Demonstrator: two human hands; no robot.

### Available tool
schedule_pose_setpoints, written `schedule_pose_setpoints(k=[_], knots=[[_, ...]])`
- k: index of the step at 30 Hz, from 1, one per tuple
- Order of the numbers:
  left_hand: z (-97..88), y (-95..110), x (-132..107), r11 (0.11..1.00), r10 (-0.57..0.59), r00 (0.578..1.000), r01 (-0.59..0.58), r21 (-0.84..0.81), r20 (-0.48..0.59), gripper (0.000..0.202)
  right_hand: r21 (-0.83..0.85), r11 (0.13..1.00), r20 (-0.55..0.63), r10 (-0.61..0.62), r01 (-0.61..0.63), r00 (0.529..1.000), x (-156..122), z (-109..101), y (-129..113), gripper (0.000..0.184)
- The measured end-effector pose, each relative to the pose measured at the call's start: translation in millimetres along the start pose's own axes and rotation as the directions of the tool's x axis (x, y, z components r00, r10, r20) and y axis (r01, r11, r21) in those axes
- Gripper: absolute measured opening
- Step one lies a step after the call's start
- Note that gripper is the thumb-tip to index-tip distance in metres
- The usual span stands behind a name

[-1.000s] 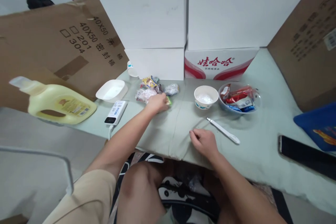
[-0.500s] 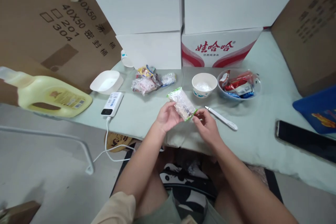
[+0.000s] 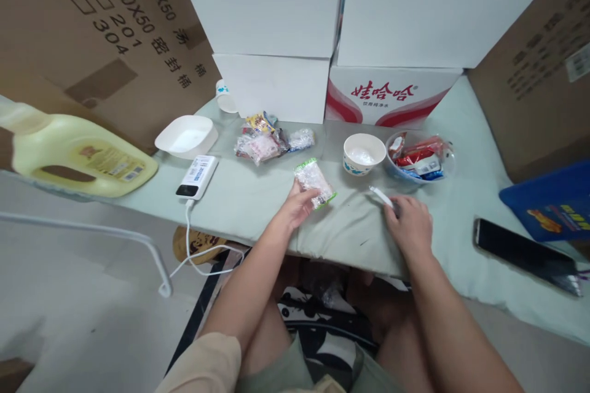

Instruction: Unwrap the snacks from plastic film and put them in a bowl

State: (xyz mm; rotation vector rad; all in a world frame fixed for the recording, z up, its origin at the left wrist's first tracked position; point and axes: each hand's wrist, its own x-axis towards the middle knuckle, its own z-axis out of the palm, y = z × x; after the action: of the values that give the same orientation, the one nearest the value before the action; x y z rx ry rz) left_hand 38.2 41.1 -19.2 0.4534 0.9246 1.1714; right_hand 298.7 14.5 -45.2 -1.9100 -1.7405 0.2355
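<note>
My left hand (image 3: pixel 297 207) is closed on a small clear snack packet (image 3: pixel 315 182) with green edges, thumb lying over its lower part. Pale contents show through the wrapper. To the right, my right hand (image 3: pixel 411 224) has its fingers round a slim white-handled knife (image 3: pixel 381 197), which rests at the tabletop, its tip pointing up and left. The hand hides the knife's rear end. Just beyond the knife tip stands a white paper bowl (image 3: pixel 363 158) with something clear inside. Next to the bowl, a clear plastic bowl (image 3: pixel 449 166) holds red and blue wrapped snacks.
Crumpled snack wrappers (image 3: pixel 259 146) lie near the white boxes (image 3: pixel 271 89) at the back. On the left are a white dish (image 3: pixel 187 146), a power bank (image 3: pixel 198 177) with a cable, and a yellow jug (image 3: pixel 87 156). A phone (image 3: pixel 525 255) and a blue package (image 3: pixel 548 202) are at right.
My right hand has let go of the packet and moved right onto the white-handled knife. My left hand keeps the packet. The camera view has shifted slightly.
</note>
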Motion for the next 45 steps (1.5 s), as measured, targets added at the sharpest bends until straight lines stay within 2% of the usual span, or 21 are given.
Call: schedule_pose_setpoints(k=[2,4,6,8,10,13,16,19,22,25,26,28,30,32,35,38,41,43,45], knots=[[0.6,-0.4,-2.4,0.999,0.041,0.999,-0.042,0.016,0.030,0.072,0.264,0.963,0.026,0.053,-0.058,0.998,-3.8,1.1,-16.0,0.033],[3.0,-1.9,-4.5,0.997,0.060,0.997,-0.063,0.049,0.057,0.069,0.528,0.839,0.148,0.063,-0.132,0.987,-9.6,4.1,-35.5,0.038],[6.1,-5.8,-5.0,0.992,0.070,0.996,-0.076,0.101,0.058,0.066,0.674,0.717,0.239,0.013,-0.175,0.971,-15.2,8.8,-55.2,0.040],[8.8,-11.8,-3.8,0.982,0.084,0.995,-0.091,0.165,0.054,0.065,0.728,0.663,0.258,-0.030,-0.174,0.966,-18.3,13.8,-71.9,0.041],[10.5,-17.5,-1.9,0.968,0.096,0.993,-0.109,0.227,0.068,0.067,0.725,0.673,0.246,-0.057,-0.145,0.967,-18.7,17.9,-83.4,0.040],[12.3,-19.7,0.5,0.956,0.123,0.989,-0.141,0.257,0.083,0.066,0.626,0.779,0.185,-0.099,-0.040,0.978,-17.4,21.2,-89.1,0.037],[13.1,-9.8,0.7,0.968,0.168,0.985,-0.173,0.185,0.039,0.068,0.461,0.886,0.162,-0.136,0.047,0.977,-17.5,20.8,-81.6,0.035],[10.5,6.5,-1.1,0.972,0.209,0.978,-0.206,0.111,-0.018,0.069,0.354,0.934,0.187,-0.122,0.048,0.975,-17.3,16.0,-63.3,0.033],[6.5,17.6,-3.3,0.985,0.167,0.986,-0.167,0.049,-0.006,0.060,0.157,0.987,0.104,0.007,-0.023,0.995,-12.9,7.6,-41.0,0.031],[5.7,18.5,-4.3,0.994,0.100,0.994,-0.101,0.030,0.035,0.055,-0.056,0.993,0.053,0.110,-0.107,0.993,-6.3,2.0,-25.7,0.030],[6.3,17.1,-4.5,0.995,0.084,0.995,-0.086,0.042,0.045,0.056,-0.080,0.992,0.036,0.096,-0.093,0.995,-4.9,1.9,-23.9,0.031],[7.9,12.8,-4.7,0.995,0.048,0.996,-0.054,0.083,0.076,0.058,-0.032,0.999,-0.020,-0.007,0.006,1.000,-4.4,5.2,-26.2,0.035],[9.1,8.0,-5.3,0.989,-0.024,0.991,0.004,0.146,0.134,0.057,0.128,0.979,-0.078,-0.148,0.157,0.986,-6.9,12.0,-35.4,0.042],[9.3,3.7,-6.0,0.977,-0.112,0.975,0.073,0.200,0.193,0.057,0.315,0.905,-0.109,-0.266,0.287,0.958,-10.6,19.9,-48.4,0.050],[8.5,0.0,-5.8,0.971,-0.191,0.950,0.145,0.193,0.246,0.055,0.426,0.806,-0.133,-0.392,0.410,0.910,-13.8,28.1,-64.5,0.047],[9.5,-0.9,-2.9,0.980,-0.170,0.950,0.136,0.142,0.264,0.051,0.379,0.777,-0.210,-0.456,0.502,0.865,-13.8,27.7,-68.2,0.025],[14.2,-2.4,2.6,0.992,-0.109,0.964,0.088,0.096,0.244,0.047,0.339,0.766,-0.310,-0.457,0.546,0.834,-14.5,22.5,-63.6,0.020],[17.9,-4.3,7.5,0.999,-0.046,0.985,0.041,0.033,0.165,0.039,0.347,0.730,-0.297,-0.510,0.589,0.807,-17.4,19.0,-60.4,0.021],[19.9,-5.8,12.6,0.999,0.030,0.999,-0.030,-0.017,0.040,0.031,0.382,0.662,-0.210,-0.618,0.645,0.758,-22.7,15.0,-58.6,0.023]])
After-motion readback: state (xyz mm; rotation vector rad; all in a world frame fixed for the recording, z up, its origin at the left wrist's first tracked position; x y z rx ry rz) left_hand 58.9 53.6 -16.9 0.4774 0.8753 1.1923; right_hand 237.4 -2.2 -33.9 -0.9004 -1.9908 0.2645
